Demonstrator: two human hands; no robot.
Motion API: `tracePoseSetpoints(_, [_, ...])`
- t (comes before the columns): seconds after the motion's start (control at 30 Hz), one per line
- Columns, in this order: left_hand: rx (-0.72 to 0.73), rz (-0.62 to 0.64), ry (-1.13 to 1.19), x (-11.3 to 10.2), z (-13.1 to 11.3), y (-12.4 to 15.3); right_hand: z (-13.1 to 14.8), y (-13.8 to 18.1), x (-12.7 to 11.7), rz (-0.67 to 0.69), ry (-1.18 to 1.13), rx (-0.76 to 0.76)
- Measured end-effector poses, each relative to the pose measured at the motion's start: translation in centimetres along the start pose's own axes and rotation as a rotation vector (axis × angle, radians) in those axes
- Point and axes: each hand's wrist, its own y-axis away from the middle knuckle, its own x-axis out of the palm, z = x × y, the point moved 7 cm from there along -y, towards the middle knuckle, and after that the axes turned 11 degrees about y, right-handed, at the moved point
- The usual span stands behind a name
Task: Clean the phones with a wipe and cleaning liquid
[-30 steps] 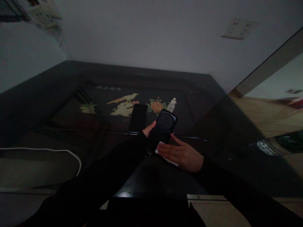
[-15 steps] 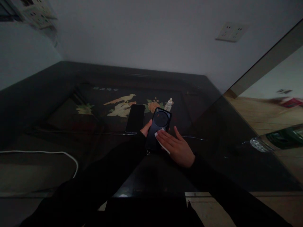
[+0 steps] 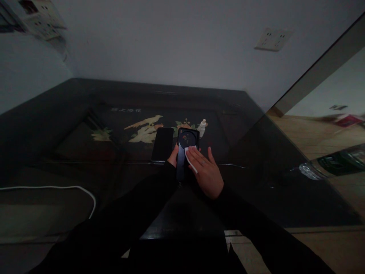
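Observation:
My left hand (image 3: 173, 155) grips a black phone (image 3: 186, 141) by its left edge, back side up, with the round camera ring showing. My right hand (image 3: 205, 172) lies flat on the phone's back, fingers stretched out, pressing a small white cloth (image 3: 189, 158) against it just below the camera ring. A second black phone (image 3: 162, 143) lies flat on the dark table (image 3: 85, 160) just to the left. A small white dropper bottle (image 3: 202, 128) stands right behind the held phone.
The table top bears a painted bird and flower design (image 3: 148, 127). A white cable (image 3: 71, 188) curves across the left side. A wall socket (image 3: 272, 39) sits on the white wall behind. A wooden floor (image 3: 322, 137) shows at the right.
The right hand with the cloth slid up the phone's back from its lower end to just under the camera ring. The phone turned more upright and moved slightly left.

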Motion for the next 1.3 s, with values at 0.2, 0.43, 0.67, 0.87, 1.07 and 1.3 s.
tracePoseSetpoints(0.2, [0.014, 0.013, -0.016, -0.2, -0.8, 0.0, 2.5, 1.6, 0.4, 0.017, -0.043, -0.027])
tracePoseSetpoints(0.43, [0.291, 0.027, -0.111, 0.1, -1.8, 0.1, 1.5, -0.2, 1.5, 0.034, -0.035, 0.081])
tracePoseSetpoints(0.67, [0.420, -0.034, -0.138, 0.0, -2.6, 0.6, 1.2, -3.0, 2.5, 0.002, -0.109, 0.157])
tracePoseSetpoints(0.87, [0.300, 0.031, -0.090, 0.0, -2.7, 0.4, 2.4, 1.8, 2.6, 0.020, -0.170, 0.154])
tracePoseSetpoints(1.07, [0.334, 0.008, -0.080, 0.4, -2.3, 0.4, 1.9, 1.0, 2.6, 0.006, -0.175, 0.173])
tracePoseSetpoints(1.3, [0.482, 0.001, -0.064, 1.5, -1.7, 0.9, -0.4, -4.2, 2.0, -0.077, -0.148, 0.220])
